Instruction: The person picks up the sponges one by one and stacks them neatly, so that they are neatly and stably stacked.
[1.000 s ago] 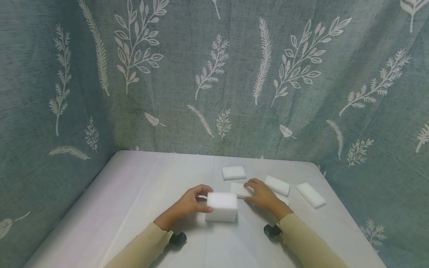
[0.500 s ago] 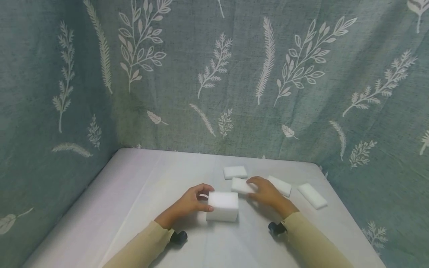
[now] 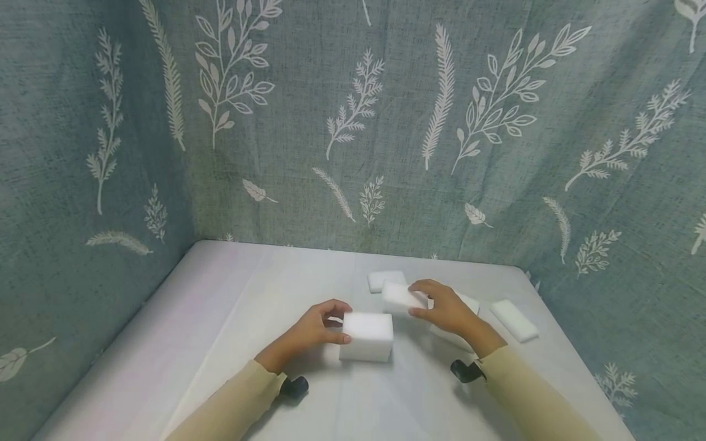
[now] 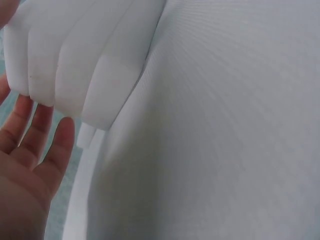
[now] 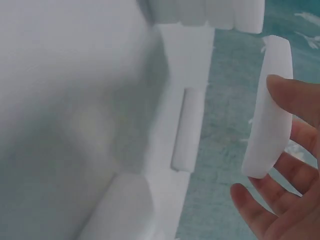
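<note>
Right hand point(image 3: 448, 311) has raised its pinched white rectangular foam block point(image 3: 402, 297); left hand point(image 3: 317, 326) still grips a boxy white foam stack point(image 3: 368, 334).

Stack of white rectangular foam-like blocks point(image 3: 366, 338) at left hand point(image 3: 318, 326): matt, smooth faces, few tiny specks. White oblong foam-like block point(image 3: 400, 297) in right hand point(image 3: 443, 309): same matt, even finish. White oblong block point(image 3: 514, 320) to right of right hand: matt too. White tabletop point(image 3: 276, 294) under both hands: matt, fine-lined close up. Blue-green leaf-print curtain point(image 3: 298, 92) beyond hands: woven cloth, slightly rough. Beige sleeve point(image 3: 231, 401) behind left hand: plain matt cloth.
</note>
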Tool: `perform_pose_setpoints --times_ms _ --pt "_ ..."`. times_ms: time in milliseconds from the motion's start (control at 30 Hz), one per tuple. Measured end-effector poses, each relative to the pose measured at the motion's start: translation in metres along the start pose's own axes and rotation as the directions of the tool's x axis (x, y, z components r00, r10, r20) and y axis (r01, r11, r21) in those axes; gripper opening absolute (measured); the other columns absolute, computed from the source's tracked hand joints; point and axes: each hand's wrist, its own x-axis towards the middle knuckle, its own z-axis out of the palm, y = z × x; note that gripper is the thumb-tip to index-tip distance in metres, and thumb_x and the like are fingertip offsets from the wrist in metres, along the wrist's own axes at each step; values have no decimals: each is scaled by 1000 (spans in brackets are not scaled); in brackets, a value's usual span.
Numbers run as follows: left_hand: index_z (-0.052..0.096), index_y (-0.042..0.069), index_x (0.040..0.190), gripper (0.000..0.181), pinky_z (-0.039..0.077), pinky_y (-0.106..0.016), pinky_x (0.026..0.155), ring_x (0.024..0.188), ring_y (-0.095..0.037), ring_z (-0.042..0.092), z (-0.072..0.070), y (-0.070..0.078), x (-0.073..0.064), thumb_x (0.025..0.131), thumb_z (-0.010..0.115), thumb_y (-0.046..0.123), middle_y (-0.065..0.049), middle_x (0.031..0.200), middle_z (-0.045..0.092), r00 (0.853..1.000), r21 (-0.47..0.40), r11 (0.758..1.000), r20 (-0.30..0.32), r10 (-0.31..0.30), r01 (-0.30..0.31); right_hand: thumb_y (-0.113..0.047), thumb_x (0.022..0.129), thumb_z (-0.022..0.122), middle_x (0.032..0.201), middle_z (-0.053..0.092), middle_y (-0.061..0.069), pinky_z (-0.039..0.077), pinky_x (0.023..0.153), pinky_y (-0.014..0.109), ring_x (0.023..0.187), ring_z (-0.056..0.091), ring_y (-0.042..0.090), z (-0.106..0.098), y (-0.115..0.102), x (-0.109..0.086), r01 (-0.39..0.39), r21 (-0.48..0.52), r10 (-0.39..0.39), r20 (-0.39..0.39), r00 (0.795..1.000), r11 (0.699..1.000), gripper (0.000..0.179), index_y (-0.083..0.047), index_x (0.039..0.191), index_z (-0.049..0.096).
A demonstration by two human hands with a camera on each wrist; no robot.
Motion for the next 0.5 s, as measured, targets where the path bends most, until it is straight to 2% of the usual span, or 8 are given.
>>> perform_pose_setpoints --times_ms 267,500 --pt "59 12 123 64 48 -47 96 112 -30 59 -2 -4 1 69 89 27 -6 117 61 1000 0 1000 -3 -16 16 -39 85 75 134 56 4 48 94 44 123 51 26 -6 -11 -6 73 59 -73 -4 997 996 48 -18 126 61" --pt "59 11 123 63 48 -46 96 112 -28 59 -2 -4 3 70 89 27 -5 117 61 1000 0 1000 -5 -20 20 -40 84 75 131 57 -2 47 95 46 120 53 22 -3 -26 -13 123 89 -124 7 992 988 46 -21 125 63"
